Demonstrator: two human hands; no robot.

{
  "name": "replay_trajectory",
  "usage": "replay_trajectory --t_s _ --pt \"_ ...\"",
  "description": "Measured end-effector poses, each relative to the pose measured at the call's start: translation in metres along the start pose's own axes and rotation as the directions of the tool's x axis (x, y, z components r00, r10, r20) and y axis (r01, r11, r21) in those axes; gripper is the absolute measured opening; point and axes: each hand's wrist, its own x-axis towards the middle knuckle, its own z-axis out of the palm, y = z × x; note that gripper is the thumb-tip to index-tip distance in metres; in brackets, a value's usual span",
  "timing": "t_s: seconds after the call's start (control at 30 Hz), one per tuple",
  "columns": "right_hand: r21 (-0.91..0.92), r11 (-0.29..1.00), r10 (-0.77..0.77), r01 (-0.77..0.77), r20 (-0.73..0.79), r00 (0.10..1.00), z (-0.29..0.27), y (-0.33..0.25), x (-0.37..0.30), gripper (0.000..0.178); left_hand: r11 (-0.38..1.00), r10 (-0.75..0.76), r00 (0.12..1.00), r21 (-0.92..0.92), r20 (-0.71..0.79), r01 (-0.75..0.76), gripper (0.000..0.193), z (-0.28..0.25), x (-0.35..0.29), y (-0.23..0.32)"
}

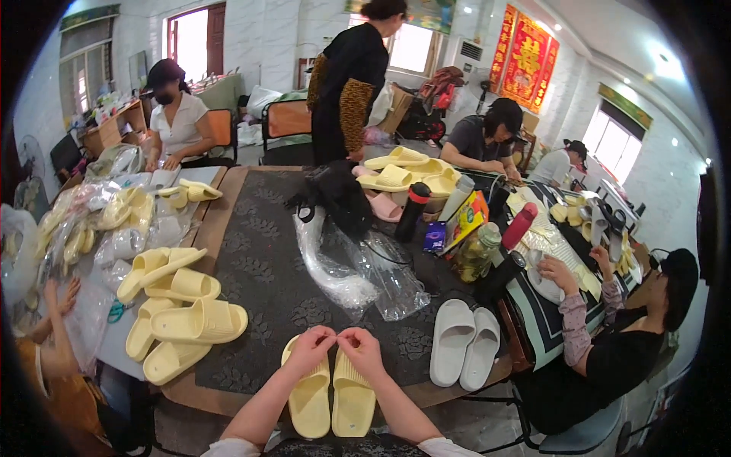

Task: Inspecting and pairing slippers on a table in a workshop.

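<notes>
Slippers (353, 407), two pale-yellow slides, lie paired at the near table (190, 396) edge under the left hand (312, 347) and right hand (361, 353), whose fingertips meet as if pinching; I cannot tell whether they grip anything. Handling of this pair looks unfinished. Two white slides (452, 346) sit right, about six loose yellow slides (199, 321) left, all unbagged. Farther left, bagged slippers (131, 209), too jumbled to count, appear packed.
</notes>
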Motion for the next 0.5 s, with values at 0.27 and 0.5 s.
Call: replay_trajectory --t_s 0.27,0.5 --pt "0.134 0.989 0.077 -0.061 -0.123 0.989 -0.001 -0.009 0.004 0.004 0.975 -0.091 0.991 -0.21 -0.1 0.068 0.017 -0.008 0.007 -0.005" --pt "-0.267 0.913 -0.364 0.307 -0.195 0.911 -0.002 -0.052 0.001 0.011 0.924 -0.225 0.969 -0.338 -0.107 0.177 0.021 -0.024 0.002 -0.007"
